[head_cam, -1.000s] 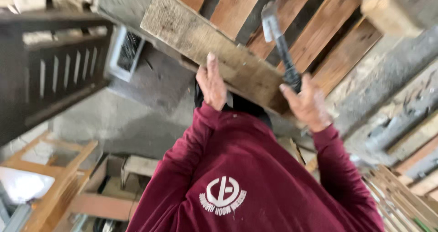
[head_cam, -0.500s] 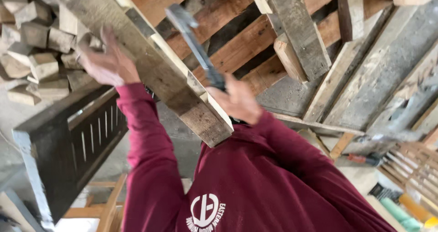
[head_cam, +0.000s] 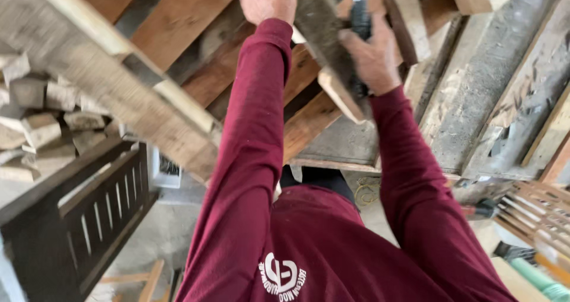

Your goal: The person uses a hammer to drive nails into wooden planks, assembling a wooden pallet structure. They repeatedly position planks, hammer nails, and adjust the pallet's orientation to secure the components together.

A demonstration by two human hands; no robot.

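Wooden pallet [head_cam: 178, 35], the carrying surface across the upper part of the view: reddish-brown slats laid side by side with dark gaps between them, running on a slant. A pale, weathered grey plank [head_cam: 101, 82] lies across the slats at the left, its lower end near a maroon sleeve. Further grey boards [head_cam: 475, 94] rest on the structure at the right, packed close together. To the left, a heap of short cut wood blocks [head_cam: 41, 124] sits just beside a dark slatted panel [head_cam: 89, 213]. Concrete floor [head_cam: 160, 231], below: a light wooden frame [head_cam: 139, 278] lies on it near the lower edge.
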